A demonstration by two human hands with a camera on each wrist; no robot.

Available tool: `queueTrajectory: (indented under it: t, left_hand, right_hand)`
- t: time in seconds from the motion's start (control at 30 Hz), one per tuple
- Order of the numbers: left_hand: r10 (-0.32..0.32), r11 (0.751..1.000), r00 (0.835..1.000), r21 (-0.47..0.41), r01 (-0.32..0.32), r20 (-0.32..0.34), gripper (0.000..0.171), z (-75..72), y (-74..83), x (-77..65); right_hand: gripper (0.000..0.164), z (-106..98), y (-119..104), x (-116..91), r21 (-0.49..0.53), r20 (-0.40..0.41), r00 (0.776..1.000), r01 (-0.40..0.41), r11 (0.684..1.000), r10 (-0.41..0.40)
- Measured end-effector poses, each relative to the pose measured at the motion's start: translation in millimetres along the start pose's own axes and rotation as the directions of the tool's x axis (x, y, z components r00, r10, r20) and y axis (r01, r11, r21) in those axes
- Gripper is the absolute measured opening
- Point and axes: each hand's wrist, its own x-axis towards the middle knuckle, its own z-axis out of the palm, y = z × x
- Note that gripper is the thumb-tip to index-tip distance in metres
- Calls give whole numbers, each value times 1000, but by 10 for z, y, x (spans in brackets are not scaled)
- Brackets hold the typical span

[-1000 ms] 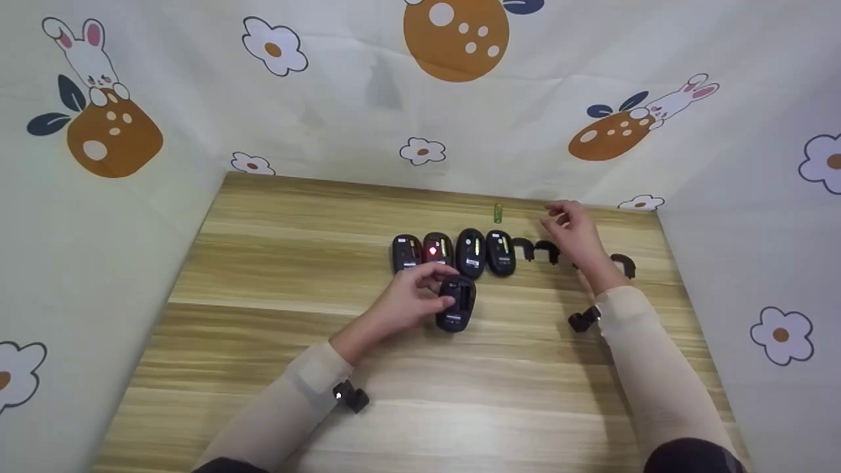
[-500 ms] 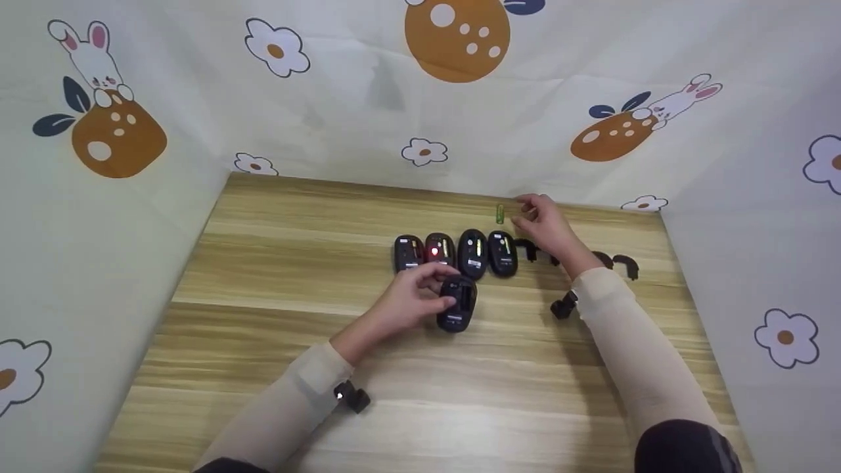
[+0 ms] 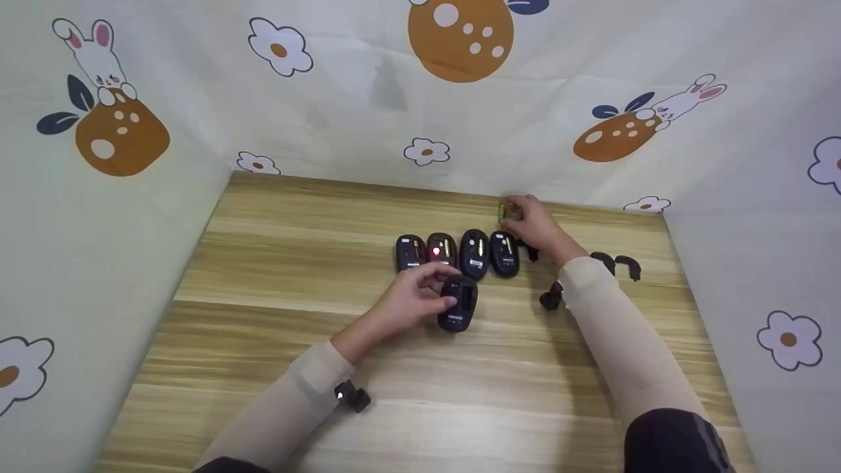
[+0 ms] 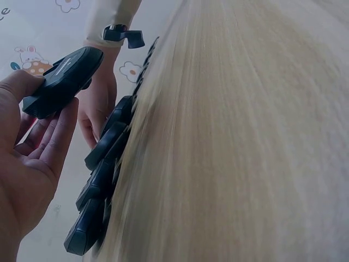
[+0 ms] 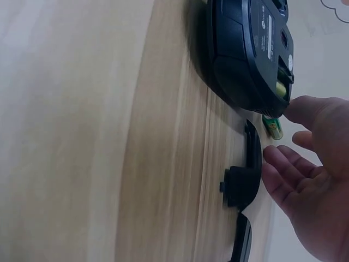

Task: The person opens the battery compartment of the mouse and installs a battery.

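Observation:
My left hand (image 3: 404,299) grips a black computer mouse (image 3: 455,316), underside up, its battery slot showing dark. In the left wrist view the mouse (image 4: 62,79) is held above the table between thumb and fingers. At the back, my right hand (image 3: 540,228) reaches to a small green battery (image 3: 503,211), thumb and fingers on either side of it. The right wrist view shows the battery (image 5: 272,126) lying beyond a mouse (image 5: 245,54), with a gap between the curved fingers (image 5: 281,164) and thumb.
Several black mice (image 3: 504,255) lie underside up in a row, with batteries in their open slots; one mouse (image 3: 441,246) glows red. To their right, curved black battery covers (image 3: 629,267) lie on the wooden table (image 3: 276,263). Patterned cloth walls (image 3: 341,118) stand round the table.
My right hand has moved left from above the battery covers to the green battery. The left hand and its mouse have stayed in place.

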Motion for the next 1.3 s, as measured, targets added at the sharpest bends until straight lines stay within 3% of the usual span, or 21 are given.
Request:
queueTrajectory:
  t: [0.4,0.7,0.97,1.1,1.3]
  left_hand:
    - [1,1000,1000,7,-1,-3,46,-16,-15,-5]
    - [-6,1000,1000,10,6,-6,46,-4,-24,2]
    - [22,1000,1000,12,-22,-1,45,-4,-31,8]
    - [17,1000,1000,14,-17,-1,46,-6,-26,11]
    - [14,1000,1000,11,-14,-4,46,-3,-17,18]
  right_hand:
    - [63,37,29,84,11,6,1000,-6,1000,6]
    - [58,58,22,78,161,-8,1000,-5,987,7]
    - [56,102,42,60,220,-33,999,-4,976,12]
    - [55,120,66,47,293,-68,998,8,956,12]
    - [59,135,92,16,431,-114,993,21,902,31]
